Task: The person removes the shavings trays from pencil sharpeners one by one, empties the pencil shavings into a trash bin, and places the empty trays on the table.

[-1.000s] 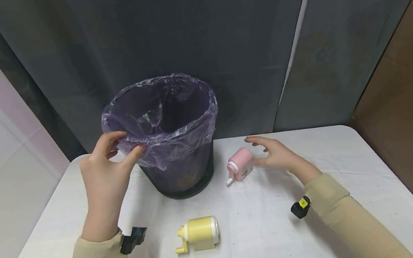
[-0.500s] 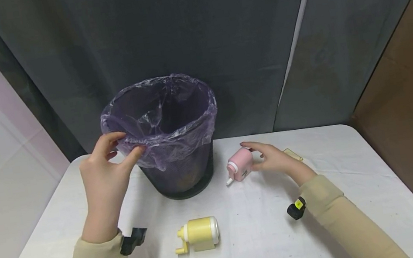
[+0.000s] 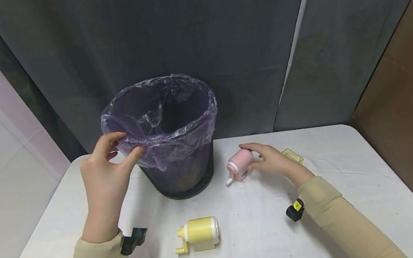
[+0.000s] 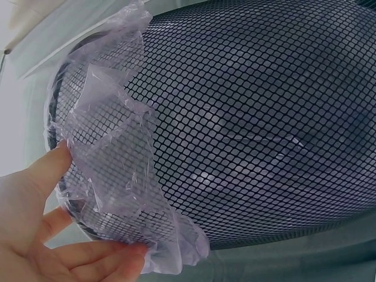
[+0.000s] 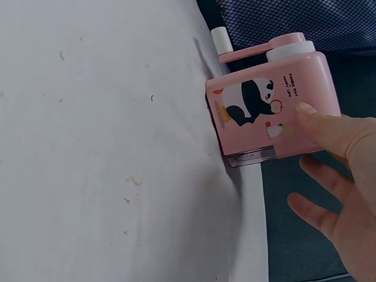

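My left hand [image 3: 106,174] pinches the front left rim of a black mesh trash bin [image 3: 181,176], thumb outside on the purple plastic bag [image 3: 169,147] folded over it. In the left wrist view that bag [image 4: 111,147] hangs in creases over the mesh. Farther right, my right hand [image 3: 274,161] grips a pink hand-crank pencil sharpener [image 3: 240,161] by its back end. The right wrist view shows my thumb on the panda-printed side of the sharpener [image 5: 252,111], its white crank knob pointing away from the hand. The sharpener still touches the white table.
A yellow crank pencil sharpener [image 3: 200,230] lies near the front middle of the white-covered table [image 3: 253,237]. Behind my right hand sits a clear yellow plastic tray [image 3: 292,155], partly hidden. A dark curtain [image 3: 243,53] closes off the back.
My right hand has moved left and down onto the pink pencil sharpener and taken hold of it. The yellow tray has come into sight behind it. My left hand stays on the bin's rim.
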Action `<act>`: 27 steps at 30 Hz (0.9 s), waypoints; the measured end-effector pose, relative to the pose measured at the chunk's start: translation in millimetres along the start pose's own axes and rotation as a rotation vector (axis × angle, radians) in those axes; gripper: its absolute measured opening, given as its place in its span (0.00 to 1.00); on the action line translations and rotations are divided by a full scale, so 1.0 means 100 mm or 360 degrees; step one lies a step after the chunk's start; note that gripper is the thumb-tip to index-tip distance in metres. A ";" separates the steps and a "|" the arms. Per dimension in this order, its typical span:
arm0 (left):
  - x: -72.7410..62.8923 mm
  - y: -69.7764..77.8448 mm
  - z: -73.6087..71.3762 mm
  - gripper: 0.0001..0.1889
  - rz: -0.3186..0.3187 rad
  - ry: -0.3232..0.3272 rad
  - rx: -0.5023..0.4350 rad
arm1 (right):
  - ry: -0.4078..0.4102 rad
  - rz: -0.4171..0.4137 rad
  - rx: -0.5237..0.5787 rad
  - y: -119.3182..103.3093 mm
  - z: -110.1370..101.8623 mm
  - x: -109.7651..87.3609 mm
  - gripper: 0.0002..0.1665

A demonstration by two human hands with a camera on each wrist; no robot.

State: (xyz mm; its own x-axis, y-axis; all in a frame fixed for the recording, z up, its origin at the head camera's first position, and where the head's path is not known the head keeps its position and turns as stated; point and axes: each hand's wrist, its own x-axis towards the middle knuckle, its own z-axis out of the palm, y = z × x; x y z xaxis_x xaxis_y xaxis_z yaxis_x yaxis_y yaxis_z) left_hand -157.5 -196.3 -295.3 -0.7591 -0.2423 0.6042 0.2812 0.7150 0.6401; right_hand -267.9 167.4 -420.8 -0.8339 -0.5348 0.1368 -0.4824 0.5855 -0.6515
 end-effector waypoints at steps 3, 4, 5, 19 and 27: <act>0.00 0.00 0.00 0.22 0.0021 0.0010 -0.0012 | 0.0038 -0.0020 -0.0013 0.00 0.00 0.00 0.36; 0.00 0.00 0.00 0.22 0.0029 0.0013 -0.0014 | 0.0048 -0.0024 -0.0013 0.00 0.00 0.00 0.36; 0.00 0.00 0.00 0.22 0.0032 0.0015 -0.0015 | 0.0056 -0.0026 -0.0014 0.00 0.01 0.00 0.36; 0.01 0.00 0.01 0.23 0.0004 -0.0003 -0.0014 | 0.0101 -0.0023 -0.0098 0.00 0.03 -0.01 0.32; -0.01 0.00 0.01 0.23 0.0022 0.0004 -0.0017 | 0.0153 0.0082 -0.0006 0.00 0.07 -0.11 0.32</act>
State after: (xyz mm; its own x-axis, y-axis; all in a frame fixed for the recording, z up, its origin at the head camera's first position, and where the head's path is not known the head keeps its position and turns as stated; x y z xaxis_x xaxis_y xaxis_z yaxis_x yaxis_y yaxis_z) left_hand -157.2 -195.6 -295.9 -0.7536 -0.2342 0.6143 0.2980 0.7112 0.6367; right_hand -257.0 168.6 -427.9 -0.8795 -0.4430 0.1740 -0.4387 0.6131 -0.6570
